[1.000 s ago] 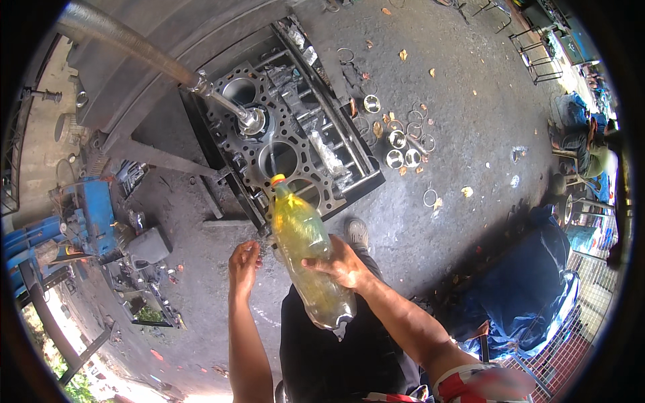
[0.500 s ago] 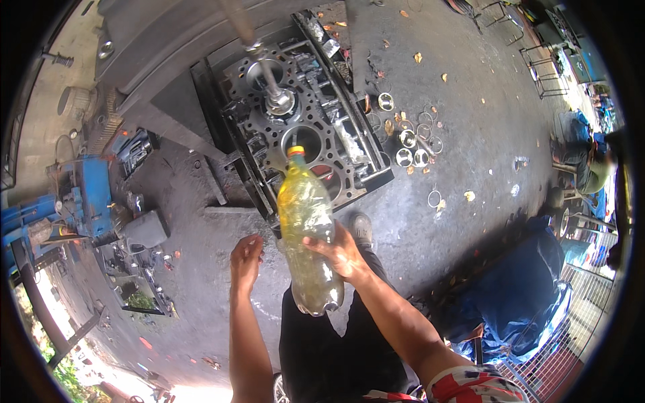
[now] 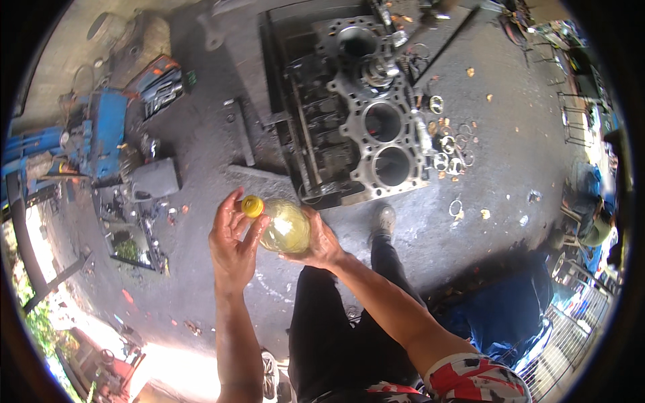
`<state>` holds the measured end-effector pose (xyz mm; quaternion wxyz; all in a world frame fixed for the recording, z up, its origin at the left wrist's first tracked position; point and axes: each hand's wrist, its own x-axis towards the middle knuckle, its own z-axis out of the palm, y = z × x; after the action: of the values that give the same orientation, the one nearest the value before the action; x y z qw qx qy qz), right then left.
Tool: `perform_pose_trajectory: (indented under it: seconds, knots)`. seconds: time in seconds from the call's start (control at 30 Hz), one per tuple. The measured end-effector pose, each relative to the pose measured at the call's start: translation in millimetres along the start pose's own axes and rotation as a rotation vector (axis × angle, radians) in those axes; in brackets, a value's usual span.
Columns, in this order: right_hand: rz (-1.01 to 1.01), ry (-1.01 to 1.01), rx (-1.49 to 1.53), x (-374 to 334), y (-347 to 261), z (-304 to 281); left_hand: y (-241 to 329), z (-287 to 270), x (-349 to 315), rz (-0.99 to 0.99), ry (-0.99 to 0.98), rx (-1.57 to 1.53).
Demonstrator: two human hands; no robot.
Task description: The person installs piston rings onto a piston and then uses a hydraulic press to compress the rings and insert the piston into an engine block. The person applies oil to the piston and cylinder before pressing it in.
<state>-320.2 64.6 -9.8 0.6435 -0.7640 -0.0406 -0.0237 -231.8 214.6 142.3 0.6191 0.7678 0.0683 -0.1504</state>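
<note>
My right hand (image 3: 321,243) is wrapped around the side of a clear plastic bottle (image 3: 285,227) with yellowish liquid in it. The bottle is tilted, so its yellow cap (image 3: 252,205) points up and to the left. Curved around the cap end, my left hand (image 3: 233,243) has its fingers apart, the thumb close against the bottle's neck. Whether the fingertips behind the cap touch it cannot be made out. Ahead of the hands lies a metal engine block (image 3: 353,141) with round cylinder bores; a shiny metal part (image 3: 379,70) sits over one of them.
Several pistons (image 3: 448,144) and thin rings (image 3: 465,134) lie on the floor right of the block. A blue machine (image 3: 107,131) and a grey jerrycan (image 3: 154,179) stand at the left. Blue tarpaulin (image 3: 500,302) covers something at the lower right. Another person (image 3: 594,228) sits at the far right.
The bottle has swung from upright over the block's near end to a leftward tilt, cap toward my left hand. My left hand has risen to the cap. The block now appears farther right.
</note>
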Motion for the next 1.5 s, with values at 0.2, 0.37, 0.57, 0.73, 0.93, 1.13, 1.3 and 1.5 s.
perform_pose_trajectory:
  seconds: [0.2,0.37,0.57,0.73,0.93,1.13,1.3,1.5]
  knots:
    - [0.223,-0.306,-0.29,6.4,30.6,74.8,-88.6,-74.0,-18.0,-0.074,0.142,0.338]
    - [0.549,-0.467,-0.327,-21.7,30.8,40.9,-235.2,-57.8,1.7,-0.248,0.158,0.673]
    - [0.823,-0.315,-0.46,-100.9,18.2,-123.2,-362.7,-30.9,36.8,-0.35,0.36,0.675]
    - [1.148,-0.273,-0.697,-160.1,-31.7,-268.4,-394.7,-24.8,38.0,-0.636,0.432,0.474]
    - [0.96,0.325,-0.217,-196.3,-121.4,-469.1,-259.4,-37.2,17.1,-0.55,0.504,0.487]
    - [-0.259,0.801,-0.376,49.4,-346.5,-695.5,45.4,-20.8,27.6,0.182,0.634,-0.135]
    - [-0.606,0.736,-0.395,246.1,-638.2,-679.6,325.9,22.0,21.1,0.736,0.391,-0.384]
    - [-0.653,0.817,-0.345,334.5,-736.2,-641.8,535.9,69.3,-4.2,1.047,0.426,-0.348]
